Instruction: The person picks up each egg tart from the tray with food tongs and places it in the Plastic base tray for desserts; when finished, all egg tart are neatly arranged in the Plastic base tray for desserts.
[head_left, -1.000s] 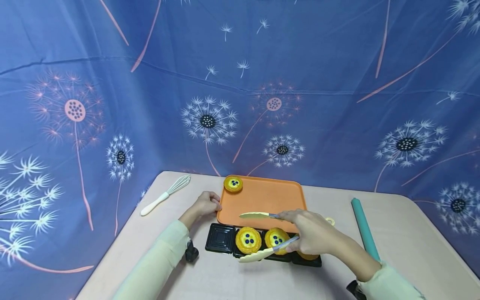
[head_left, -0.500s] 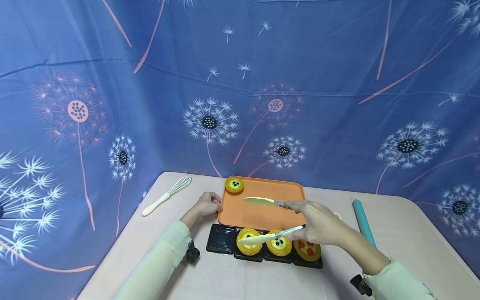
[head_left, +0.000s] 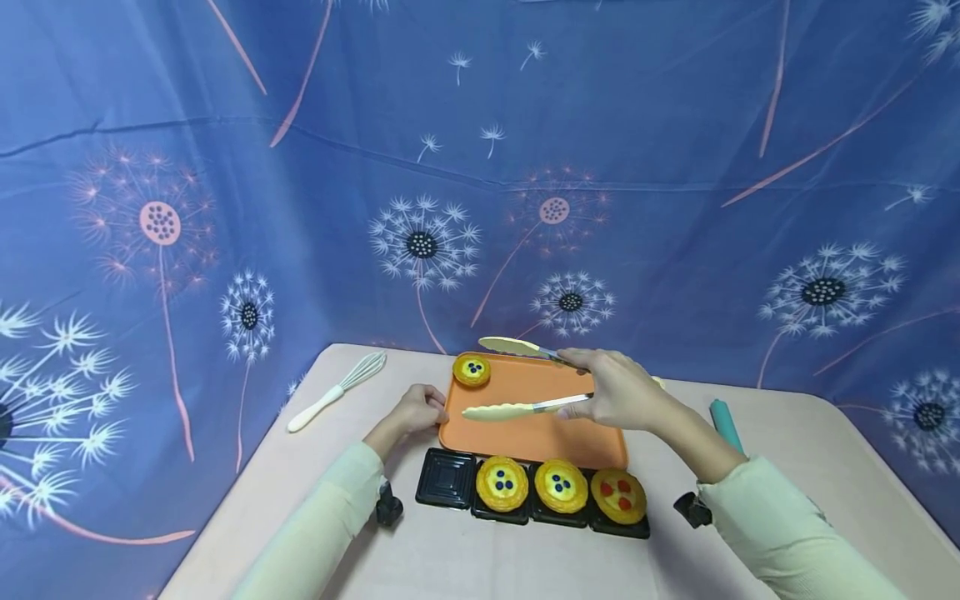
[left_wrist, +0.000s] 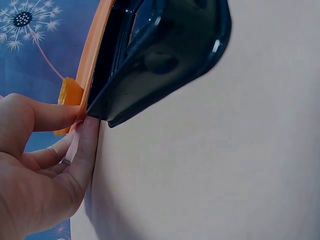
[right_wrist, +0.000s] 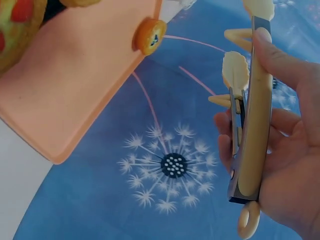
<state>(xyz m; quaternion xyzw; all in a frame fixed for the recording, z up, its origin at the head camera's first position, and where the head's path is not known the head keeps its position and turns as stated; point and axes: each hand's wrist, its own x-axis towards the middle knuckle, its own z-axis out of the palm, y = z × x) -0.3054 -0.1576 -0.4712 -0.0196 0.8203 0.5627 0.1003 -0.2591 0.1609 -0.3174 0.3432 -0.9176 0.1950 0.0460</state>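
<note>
In the head view my left hand [head_left: 414, 408] pinches the left edge of the orange tray [head_left: 525, 385] between thumb and fingers. My right hand [head_left: 622, 392] grips cream-tipped tongs [head_left: 498, 412] above the tray. Their arms are spread, with nothing between the tips. A blueberry-topped egg tart [head_left: 472, 370] lies in the tray's far left corner; in the right wrist view this tart [right_wrist: 150, 36] is apart from the tongs [right_wrist: 254, 115]. Along the tray's near side stands a row of black square boxes. The leftmost box [head_left: 446, 478] holds nothing.
Two boxes hold blueberry tarts [head_left: 502, 484] and the rightmost holds a strawberry tart [head_left: 618, 496]. A white whisk [head_left: 333, 392] lies on the left of the table, a teal rolling pin [head_left: 724, 425] on the right. Blue dandelion-print cloth [head_left: 660, 250] rises behind the table.
My right hand has moved the spread tongs away from the row of boxes, farther back over the tray, towards the corner tart. My left hand stays at the tray's edge.
</note>
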